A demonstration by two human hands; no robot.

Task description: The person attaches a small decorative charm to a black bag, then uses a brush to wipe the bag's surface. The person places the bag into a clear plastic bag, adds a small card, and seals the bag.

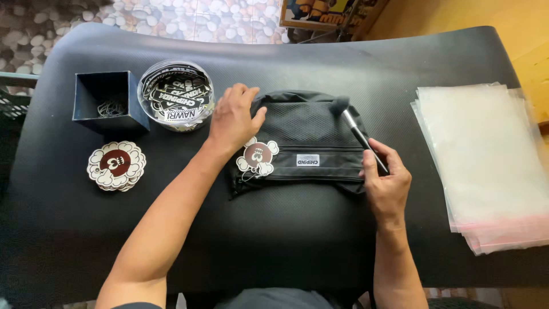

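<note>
the bare forearms reach up over the wide black mat (274, 240). on its middle lies the black mesh fabric pouch (306, 143); brushing goes best with it pinned flat. the left hand (231, 120) presses its left edge with fingers released and spread. the right hand (388, 183) grasps the slim black-handled brush (357, 133), bristles on the pouch's top edge; short, light strokes suit.
</note>
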